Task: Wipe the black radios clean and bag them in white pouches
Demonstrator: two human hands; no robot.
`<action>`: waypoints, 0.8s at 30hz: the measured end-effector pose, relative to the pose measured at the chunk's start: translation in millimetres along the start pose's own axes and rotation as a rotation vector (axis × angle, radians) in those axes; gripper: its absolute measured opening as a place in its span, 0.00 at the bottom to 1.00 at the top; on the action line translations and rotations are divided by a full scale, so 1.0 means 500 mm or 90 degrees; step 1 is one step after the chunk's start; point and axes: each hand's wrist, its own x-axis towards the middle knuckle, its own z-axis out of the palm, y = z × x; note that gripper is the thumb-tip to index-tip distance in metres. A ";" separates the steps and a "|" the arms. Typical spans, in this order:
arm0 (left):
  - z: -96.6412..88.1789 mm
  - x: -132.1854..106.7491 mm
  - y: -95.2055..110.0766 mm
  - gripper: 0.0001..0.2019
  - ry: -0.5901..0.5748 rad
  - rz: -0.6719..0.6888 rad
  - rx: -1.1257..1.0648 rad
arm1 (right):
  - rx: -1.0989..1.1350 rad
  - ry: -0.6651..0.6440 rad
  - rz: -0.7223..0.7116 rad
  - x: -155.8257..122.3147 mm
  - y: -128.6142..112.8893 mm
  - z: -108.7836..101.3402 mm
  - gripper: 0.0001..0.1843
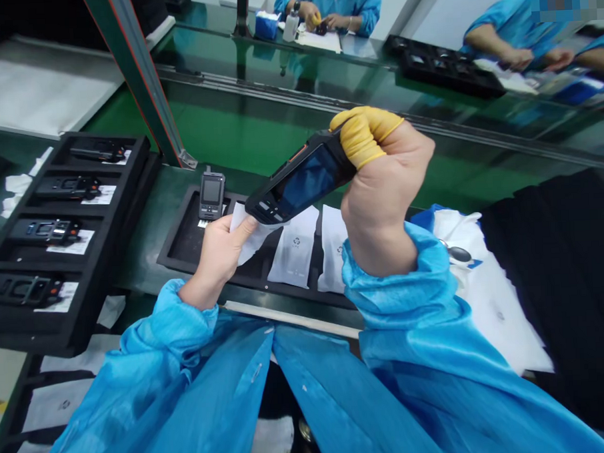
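My right hand (388, 189), with yellow finger covers on some fingers, grips the upper end of a black handheld radio (304, 179) with a screen. The radio is tilted, its lower end down to the left. My left hand (219, 253) pinches a thin white pouch (255, 243) at the radio's lower end; whether the radio's tip is inside the pouch I cannot tell. Below is a black foam tray (176, 252). Another handheld radio (211, 196) rests at its far left. White pouches with a recycling mark (295, 247) lie in its other compartments.
At left, a black foam tray (13, 256) holds several radios with white labels. A green metal post (132, 73) rises behind it. White bags (490, 305) and black foam (564, 275) lie at right. Across the bench, co-workers in blue sleeves (367, 10) handle small parts.
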 end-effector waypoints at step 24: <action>0.021 0.003 0.050 0.34 -0.147 0.103 -0.038 | -0.072 -0.070 0.020 0.023 -0.071 0.007 0.05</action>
